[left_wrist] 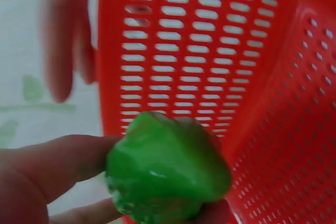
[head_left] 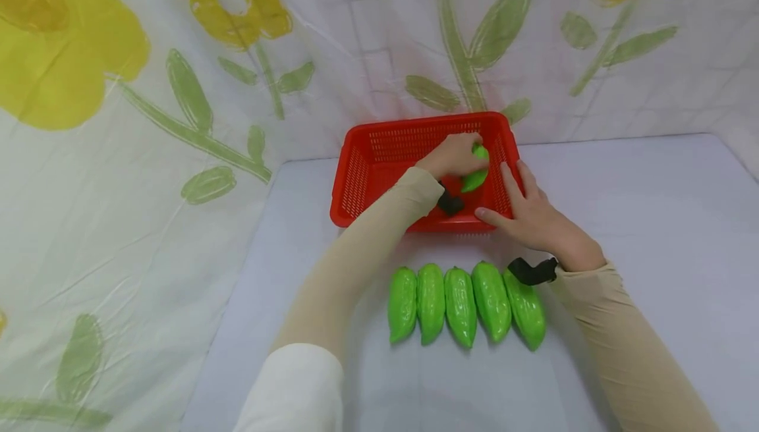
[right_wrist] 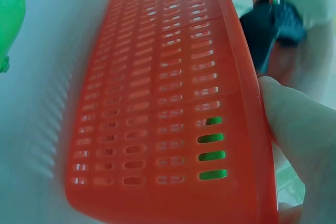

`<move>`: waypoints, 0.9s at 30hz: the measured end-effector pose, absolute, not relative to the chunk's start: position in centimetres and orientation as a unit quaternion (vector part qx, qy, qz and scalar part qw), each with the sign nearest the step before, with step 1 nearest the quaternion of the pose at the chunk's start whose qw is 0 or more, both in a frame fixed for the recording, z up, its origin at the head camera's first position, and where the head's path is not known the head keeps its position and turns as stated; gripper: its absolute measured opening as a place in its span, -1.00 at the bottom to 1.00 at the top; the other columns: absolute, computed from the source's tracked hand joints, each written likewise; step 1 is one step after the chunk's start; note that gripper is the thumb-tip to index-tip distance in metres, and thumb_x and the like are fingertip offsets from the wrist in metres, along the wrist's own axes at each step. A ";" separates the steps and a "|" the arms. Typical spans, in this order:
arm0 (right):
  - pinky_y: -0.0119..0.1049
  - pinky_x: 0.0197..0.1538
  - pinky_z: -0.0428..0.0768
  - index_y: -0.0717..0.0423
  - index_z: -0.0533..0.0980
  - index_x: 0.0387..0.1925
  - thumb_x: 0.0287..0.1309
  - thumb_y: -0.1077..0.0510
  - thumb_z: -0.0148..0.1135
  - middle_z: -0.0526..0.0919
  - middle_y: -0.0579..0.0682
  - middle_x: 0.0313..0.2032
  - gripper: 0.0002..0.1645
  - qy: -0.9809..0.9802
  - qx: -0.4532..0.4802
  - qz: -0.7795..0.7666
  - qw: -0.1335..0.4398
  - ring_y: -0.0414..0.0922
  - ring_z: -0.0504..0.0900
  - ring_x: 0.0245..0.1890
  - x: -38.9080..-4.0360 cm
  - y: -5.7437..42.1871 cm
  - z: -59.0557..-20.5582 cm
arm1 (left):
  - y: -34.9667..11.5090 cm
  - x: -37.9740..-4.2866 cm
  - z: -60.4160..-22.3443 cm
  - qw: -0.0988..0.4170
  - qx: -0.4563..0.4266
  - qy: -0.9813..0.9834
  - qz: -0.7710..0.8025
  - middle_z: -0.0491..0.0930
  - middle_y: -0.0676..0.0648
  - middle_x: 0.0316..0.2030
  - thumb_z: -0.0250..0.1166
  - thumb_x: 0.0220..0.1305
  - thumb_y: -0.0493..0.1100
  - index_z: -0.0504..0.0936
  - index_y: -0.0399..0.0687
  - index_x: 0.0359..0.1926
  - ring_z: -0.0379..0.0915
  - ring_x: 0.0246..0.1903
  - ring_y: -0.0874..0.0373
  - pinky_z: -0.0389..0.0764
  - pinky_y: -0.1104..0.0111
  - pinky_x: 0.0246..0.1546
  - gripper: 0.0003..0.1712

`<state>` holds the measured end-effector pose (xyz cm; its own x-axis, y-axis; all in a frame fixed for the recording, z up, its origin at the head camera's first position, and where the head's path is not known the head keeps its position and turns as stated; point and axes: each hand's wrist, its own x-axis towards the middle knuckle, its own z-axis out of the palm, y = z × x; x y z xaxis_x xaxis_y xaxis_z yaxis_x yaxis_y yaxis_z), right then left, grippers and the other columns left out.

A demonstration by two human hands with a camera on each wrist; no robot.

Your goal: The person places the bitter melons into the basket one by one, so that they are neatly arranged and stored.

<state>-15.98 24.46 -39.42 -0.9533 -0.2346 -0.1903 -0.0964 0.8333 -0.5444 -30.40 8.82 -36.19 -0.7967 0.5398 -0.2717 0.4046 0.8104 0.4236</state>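
In the head view, my left hand (head_left: 455,157) is inside the red plastic basket (head_left: 339,188), near its right end. It holds a long, glossy green vegetable (head_left: 474,180), which tilts downward. The left wrist view shows the vegetable's blunt end (left_wrist: 168,166) between thumb and fingers, beside the slotted wall. My right hand (head_left: 534,216) rests on the basket's near right corner, thumb on the front rim and fingers spread along the right side. Close up in the right wrist view, the thumb (right_wrist: 294,124) touches the rim. Whether the held vegetable touches the basket floor cannot be told.
Several similar green vegetables (head_left: 460,307) lie side by side on the white table (head_left: 296,274), in front of the basket. The rightmost is partly under the black right wrist camera (head_left: 532,271). A flower-printed cloth (head_left: 379,43) hangs behind the basket.
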 end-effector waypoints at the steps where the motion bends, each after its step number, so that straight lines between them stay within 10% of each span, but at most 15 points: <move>1: 0.62 0.31 0.21 0.04 -0.52 0.64 0.40 -0.51 -0.03 -0.63 0.26 0.62 0.31 0.949 -0.087 -0.276 0.125 0.70 -0.08 0.46 -16.0 24.5 -39.4 | 9.2 -30.6 -36.4 0.195 0.247 0.934 0.172 0.54 0.00 0.16 0.25 0.47 0.05 0.30 -0.03 0.54 0.49 -0.07 0.20 0.59 0.49 -0.13 -0.27; 15: 0.59 0.34 0.20 0.04 -0.45 0.66 0.40 -0.49 0.01 -0.55 0.26 0.63 0.29 0.949 -0.088 -0.285 0.106 0.68 -0.03 0.46 -16.1 24.3 -39.6 | 11.7 -31.3 -38.6 0.252 0.156 0.942 0.160 0.19 -0.01 0.56 0.24 0.49 0.07 0.01 0.14 0.68 0.22 0.41 0.15 0.42 0.30 0.42 -0.10; 27: 0.60 0.34 0.19 0.07 -0.42 0.67 0.39 -0.48 0.04 -0.53 0.29 0.63 0.30 0.949 -0.084 -0.282 0.111 0.69 0.00 0.44 -16.1 24.5 -39.6 | 12.6 -31.1 -38.7 0.296 0.131 0.936 0.137 -0.23 -0.14 0.66 0.24 0.48 0.09 -0.18 0.20 0.69 0.09 0.55 0.02 0.38 0.15 0.47 0.00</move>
